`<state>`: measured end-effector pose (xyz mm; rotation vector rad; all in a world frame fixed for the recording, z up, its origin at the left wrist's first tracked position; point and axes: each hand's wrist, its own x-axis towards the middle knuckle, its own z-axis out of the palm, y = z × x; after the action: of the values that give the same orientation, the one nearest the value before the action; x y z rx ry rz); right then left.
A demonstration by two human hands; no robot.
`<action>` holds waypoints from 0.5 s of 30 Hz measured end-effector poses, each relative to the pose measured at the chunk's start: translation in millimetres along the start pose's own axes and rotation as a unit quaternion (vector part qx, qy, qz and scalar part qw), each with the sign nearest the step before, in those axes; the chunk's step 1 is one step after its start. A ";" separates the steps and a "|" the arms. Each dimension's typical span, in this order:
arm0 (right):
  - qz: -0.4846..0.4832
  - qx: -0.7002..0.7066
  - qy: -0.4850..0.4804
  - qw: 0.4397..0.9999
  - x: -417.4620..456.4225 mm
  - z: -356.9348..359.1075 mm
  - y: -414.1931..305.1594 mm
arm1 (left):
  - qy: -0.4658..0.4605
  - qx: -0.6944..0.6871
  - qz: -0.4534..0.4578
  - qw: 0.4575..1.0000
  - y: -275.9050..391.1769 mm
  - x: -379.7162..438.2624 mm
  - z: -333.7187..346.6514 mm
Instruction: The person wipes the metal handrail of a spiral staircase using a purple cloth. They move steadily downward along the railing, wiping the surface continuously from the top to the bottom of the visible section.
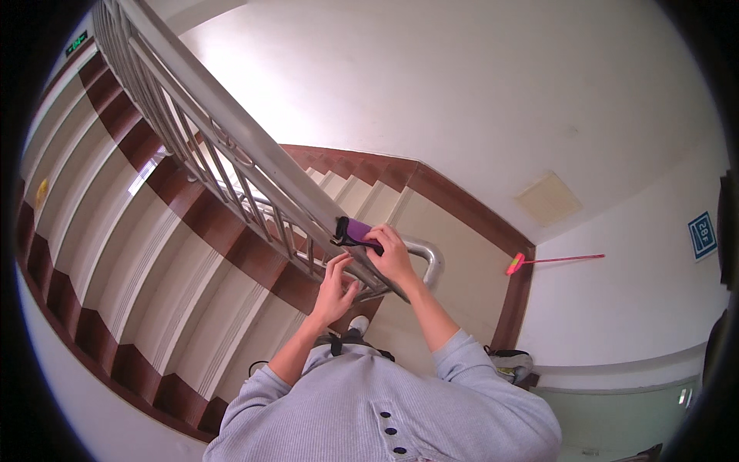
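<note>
A purple cloth item with black edging [357,232], perhaps a pouch or a strap, is in the grip of my right hand [391,251]. It lies over or just above the steel handrail [288,170]; contact with the rail cannot be made out. My left hand [335,291] is beside the rail, lower and to the left, with its fingers apart and nothing in them. The rail's curved end [434,257] sticks out to the right of my right hand. What is under my right palm is hidden.
Light stairs with dark red borders [173,254] run along the left; another flight [352,190] lies beyond the balusters [213,167]. A pink broom [554,260] leans at the right wall. A bag [511,365] rests by the wall, near a greenish door [623,413]. A blue sign [702,235] hangs right.
</note>
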<state>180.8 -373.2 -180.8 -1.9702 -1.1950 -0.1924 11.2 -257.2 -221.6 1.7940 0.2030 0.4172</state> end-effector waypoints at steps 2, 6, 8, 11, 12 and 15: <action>0.003 0.025 -0.006 1.000 8.9 1.6 -1.2 | 0.018 -0.002 -0.003 1.000 1.6 4.4 2.9; 0.054 0.020 0.006 0.998 -27.1 -7.9 20.3 | 0.039 0.011 0.007 0.999 -1.4 10.3 2.6; 0.084 0.024 0.001 0.996 -56.7 -19.2 28.5 | 0.047 0.008 0.003 0.999 -6.5 9.8 3.3; 0.113 0.050 -0.011 0.992 -73.9 -27.5 53.1 | 0.073 0.012 -0.007 0.997 -6.1 13.0 8.9; 0.119 0.065 -0.016 0.991 -77.5 -26.8 57.8 | 0.079 0.025 -0.004 0.997 -7.2 14.1 8.6; 0.162 0.167 -0.054 0.971 -56.1 -24.1 63.9 | 0.090 0.028 -0.027 0.995 -10.7 22.0 6.9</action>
<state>207.8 -442.5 -228.4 -1.8568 -0.8850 0.2716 35.0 -252.8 -229.4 1.8012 0.3920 0.5401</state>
